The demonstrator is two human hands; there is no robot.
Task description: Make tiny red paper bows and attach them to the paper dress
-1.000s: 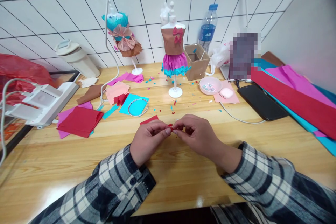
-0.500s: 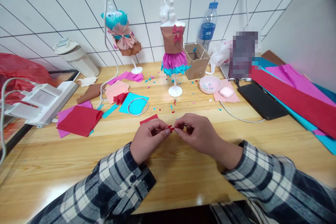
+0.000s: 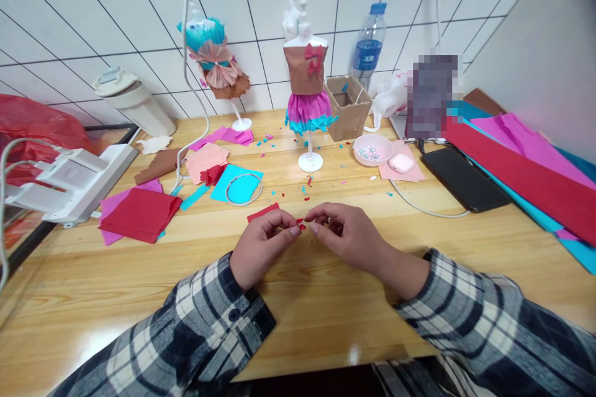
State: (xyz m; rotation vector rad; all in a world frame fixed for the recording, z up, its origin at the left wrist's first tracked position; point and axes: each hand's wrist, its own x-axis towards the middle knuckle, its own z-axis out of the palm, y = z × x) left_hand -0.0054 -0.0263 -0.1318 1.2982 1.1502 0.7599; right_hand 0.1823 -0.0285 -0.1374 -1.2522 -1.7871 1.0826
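Between the thumb and index finger of my left hand (image 3: 264,247) is a small crumpled red paper piece (image 3: 302,226), mostly hidden by the fingertips. My right hand (image 3: 348,237) is just to its right, thumb and index fingertip slightly apart beside the paper. A flat red paper strip (image 3: 263,211) lies behind my left hand. Farther back stands a small dress form (image 3: 305,69) in a brown paper top with two red bows (image 3: 315,59) and a pink skirt edged in turquoise.
Paper scraps dot the table around the dress form. Red sheets (image 3: 139,214) and a turquoise sheet (image 3: 235,183) with a coiled cable lie left. A second dress form (image 3: 221,68), cardboard box (image 3: 350,113), pink bowl (image 3: 373,150) and black phone (image 3: 467,178) stand or lie behind.
My right thumb and index finger have parted and drawn slightly off the red paper piece. My left hand still pinches it, nearly in the same place.
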